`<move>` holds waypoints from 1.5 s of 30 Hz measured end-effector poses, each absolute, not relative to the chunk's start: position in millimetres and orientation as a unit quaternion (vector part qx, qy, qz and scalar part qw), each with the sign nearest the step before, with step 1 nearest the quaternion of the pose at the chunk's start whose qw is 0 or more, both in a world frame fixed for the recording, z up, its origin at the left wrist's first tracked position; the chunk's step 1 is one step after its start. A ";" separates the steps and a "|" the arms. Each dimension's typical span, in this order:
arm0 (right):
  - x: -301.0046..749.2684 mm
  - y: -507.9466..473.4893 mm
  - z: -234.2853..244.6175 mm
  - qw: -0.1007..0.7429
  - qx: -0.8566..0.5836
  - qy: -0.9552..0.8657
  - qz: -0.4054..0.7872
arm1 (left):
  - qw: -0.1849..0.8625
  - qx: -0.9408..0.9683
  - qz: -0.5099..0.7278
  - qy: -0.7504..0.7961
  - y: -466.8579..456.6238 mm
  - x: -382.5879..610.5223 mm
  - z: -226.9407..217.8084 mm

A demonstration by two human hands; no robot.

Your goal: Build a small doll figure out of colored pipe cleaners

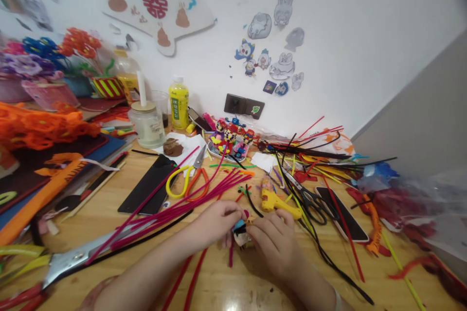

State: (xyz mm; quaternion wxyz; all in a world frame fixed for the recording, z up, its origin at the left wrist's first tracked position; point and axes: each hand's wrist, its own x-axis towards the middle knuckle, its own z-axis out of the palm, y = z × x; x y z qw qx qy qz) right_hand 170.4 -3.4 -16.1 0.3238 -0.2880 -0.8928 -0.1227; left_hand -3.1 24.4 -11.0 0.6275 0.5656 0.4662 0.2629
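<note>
My left hand (222, 221) and my right hand (275, 240) meet over the front of the table, both with fingers closed around a small pipe-cleaner figure (241, 235). Blue, white and black parts of it show between the hands; the rest is covered by fingers. Near my left fingertips is a magenta bit (246, 214), and a magenta pipe cleaner (231, 255) sticks out below that hand. Just behind my right hand lies a yellow hot glue gun (279, 202). A bundle of magenta pipe cleaners (215, 187) runs behind my left forearm.
Orange-and-yellow-handled scissors (188, 182), black scissors (310, 199), large shears (80, 252) and a phone (343, 216) lie around. Several finished figures stand in a tray (228, 155) at the back. A candle jar (146, 126) and yellow bottle (178, 102) stand by the wall.
</note>
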 end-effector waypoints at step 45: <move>171.9 6.7 -25.1 0.420 -0.399 -0.813 -0.066 | 0.683 0.453 0.445 0.362 21.2 10.8 -16.7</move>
